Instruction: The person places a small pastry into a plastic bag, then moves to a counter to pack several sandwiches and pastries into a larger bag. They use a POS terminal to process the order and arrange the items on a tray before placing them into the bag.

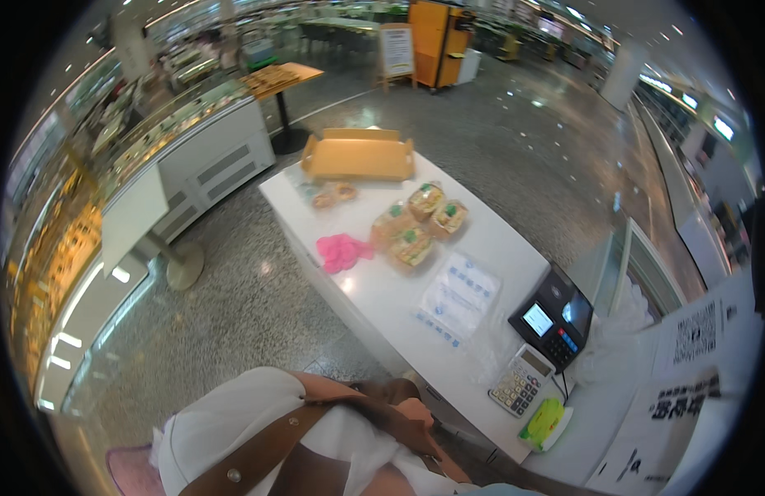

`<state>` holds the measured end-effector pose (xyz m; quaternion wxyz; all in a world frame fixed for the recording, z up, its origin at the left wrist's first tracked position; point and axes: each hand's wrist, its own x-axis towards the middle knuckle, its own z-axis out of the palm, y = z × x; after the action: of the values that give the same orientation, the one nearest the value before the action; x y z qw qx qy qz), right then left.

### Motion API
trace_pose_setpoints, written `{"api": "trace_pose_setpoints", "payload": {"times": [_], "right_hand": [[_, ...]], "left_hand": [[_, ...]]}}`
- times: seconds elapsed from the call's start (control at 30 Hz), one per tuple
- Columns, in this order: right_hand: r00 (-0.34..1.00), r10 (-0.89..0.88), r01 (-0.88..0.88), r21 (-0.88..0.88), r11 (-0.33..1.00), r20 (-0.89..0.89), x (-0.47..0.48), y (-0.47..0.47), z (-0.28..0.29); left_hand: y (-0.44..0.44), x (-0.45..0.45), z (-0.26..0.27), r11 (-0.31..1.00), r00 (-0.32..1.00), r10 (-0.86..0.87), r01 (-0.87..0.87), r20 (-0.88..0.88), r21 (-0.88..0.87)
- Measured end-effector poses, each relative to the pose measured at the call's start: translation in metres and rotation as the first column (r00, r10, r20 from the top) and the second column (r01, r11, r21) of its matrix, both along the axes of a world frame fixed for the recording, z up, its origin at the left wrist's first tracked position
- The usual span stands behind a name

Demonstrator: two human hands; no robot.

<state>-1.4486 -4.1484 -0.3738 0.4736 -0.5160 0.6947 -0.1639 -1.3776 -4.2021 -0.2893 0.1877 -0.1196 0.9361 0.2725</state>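
Partly hidden by the brown apron, what looks like my left hand (416,410) is low beside the white counter, near its drawer front; its fingers and anything in them are unclear. My right hand is out of view, though some bare forearm shows at the bottom. On the white counter (373,291) lie several wrapped sandwiches (411,246), smaller wrapped bread pieces (334,194), a crumpled pink cloth or bag (342,252) and printed white plastic bags (460,294). A yellow-brown tray (359,156) rests at the far end.
Near the counter's right side are a payment terminal (553,316), a calculator (522,379) and a green tissue pack (545,423). Printed sheets (655,397) stand at the right. Left are a round-based stand (183,266) and a display case (224,155); a small table (305,72) stands beyond.
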Motion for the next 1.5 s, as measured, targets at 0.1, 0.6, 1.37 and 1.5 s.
{"api": "trace_pose_setpoints", "payload": {"times": [0.1,0.6,1.37,1.5], "right_hand": [[0.999,0.046,-0.046,0.009,0.999,-0.021,-0.006,-0.017,0.001],[0.924,0.372,-0.374,-0.011,0.927,-0.089,0.034,-0.109,0.001],[0.821,0.539,-0.538,0.06,0.841,-0.189,0.108,-0.184,-0.005],[0.823,0.534,-0.531,0.07,0.844,-0.194,0.109,-0.187,-0.006]], "left_hand": [[-0.008,-0.007,-0.01,0.993,1.0,-0.005,0.006,-0.007,0.117],[-0.082,0.036,-0.073,0.734,0.936,0.351,-0.271,-0.007,0.623],[-0.121,0.084,-0.082,0.543,0.703,0.71,-0.509,-0.041,0.668],[-0.125,0.087,-0.083,0.533,0.692,0.721,-0.508,-0.048,0.677]]}}
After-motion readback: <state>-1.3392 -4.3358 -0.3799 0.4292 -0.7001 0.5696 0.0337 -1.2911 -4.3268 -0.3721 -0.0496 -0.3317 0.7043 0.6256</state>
